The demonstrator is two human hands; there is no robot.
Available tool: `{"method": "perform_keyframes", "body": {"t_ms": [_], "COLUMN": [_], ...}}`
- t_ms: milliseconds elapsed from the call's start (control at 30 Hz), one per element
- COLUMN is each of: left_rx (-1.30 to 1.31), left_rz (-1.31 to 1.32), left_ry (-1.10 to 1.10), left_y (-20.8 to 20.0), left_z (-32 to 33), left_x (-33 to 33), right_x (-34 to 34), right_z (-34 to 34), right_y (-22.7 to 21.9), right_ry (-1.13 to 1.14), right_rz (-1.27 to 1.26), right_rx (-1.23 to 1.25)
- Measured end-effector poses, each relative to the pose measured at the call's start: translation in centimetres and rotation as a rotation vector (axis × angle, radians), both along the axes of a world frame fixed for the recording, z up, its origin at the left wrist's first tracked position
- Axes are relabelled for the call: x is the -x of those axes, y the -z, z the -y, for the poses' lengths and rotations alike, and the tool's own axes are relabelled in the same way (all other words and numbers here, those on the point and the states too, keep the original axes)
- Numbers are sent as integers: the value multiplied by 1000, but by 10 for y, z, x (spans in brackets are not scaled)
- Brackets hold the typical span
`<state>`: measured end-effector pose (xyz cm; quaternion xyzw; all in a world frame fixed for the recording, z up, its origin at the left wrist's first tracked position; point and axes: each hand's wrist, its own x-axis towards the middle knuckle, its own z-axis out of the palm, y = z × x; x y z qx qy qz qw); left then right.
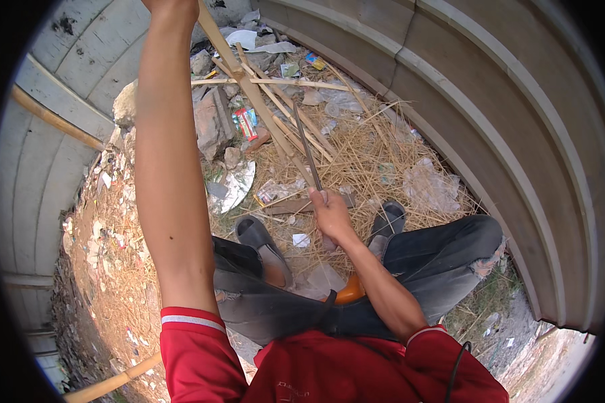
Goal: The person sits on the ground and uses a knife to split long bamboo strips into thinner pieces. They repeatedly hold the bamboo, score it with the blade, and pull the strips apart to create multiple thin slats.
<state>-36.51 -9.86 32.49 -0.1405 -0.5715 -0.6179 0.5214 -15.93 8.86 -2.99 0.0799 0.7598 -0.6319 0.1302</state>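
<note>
A long bamboo strip point(254, 94) slants from the top edge down toward my right hand. My left hand point(171, 5) is at its raised upper end, closed around it as far as shows; most of the fingers are cut off by the top edge. In front of my knees, my right hand point(333, 216) is wrapped round the handle of a long, narrow, dark blade point(306, 144), a knife by its look. The blade points away from me, beside the strip's lower part; whether they touch I cannot tell. Several thinner bamboo sticks point(296, 121) lie crossed on the ground beyond.
Bamboo shavings point(376, 158) cover the ground among litter and plastic point(431, 187). Broken masonry point(213, 121) lies left of the sticks. A corrugated metal wall point(491, 101) curves along the right, and pale panels point(81, 54) stand left. Something orange point(349, 290) shows between my legs.
</note>
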Motion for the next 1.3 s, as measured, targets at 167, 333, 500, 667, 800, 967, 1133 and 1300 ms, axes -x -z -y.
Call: {"method": "perform_keyframes", "body": {"t_ms": [167,333,500,667,800,967,1133,1300], "left_rx": [-24,217,11,21,39,4,-3,-28], "left_rz": [47,-71,42,51,51,79,92,94], "left_ry": [33,-250,121,206,211,277,363,380], "left_y": [-3,-6,-1,-6,-13,-15,-10,-11], "left_z": [-6,-20,-43,-49,-67,-60,-39,-49], "left_x": [2,30,9,13,9,0,17,12], "right_x": [-28,-60,-57,-36,-64,-72,-47,-63], "right_z": [14,2,0,4,5,-24,-26,-14], "right_y": [-31,97,5,-57,46,29,-77,-35], "right_ry": [126,13,95,182,112,113,154,165], "right_rz": [-365,181,256,-324,-298,485,-57,-335], "right_rx": [157,40,171,180,-118,225,350,226]}}
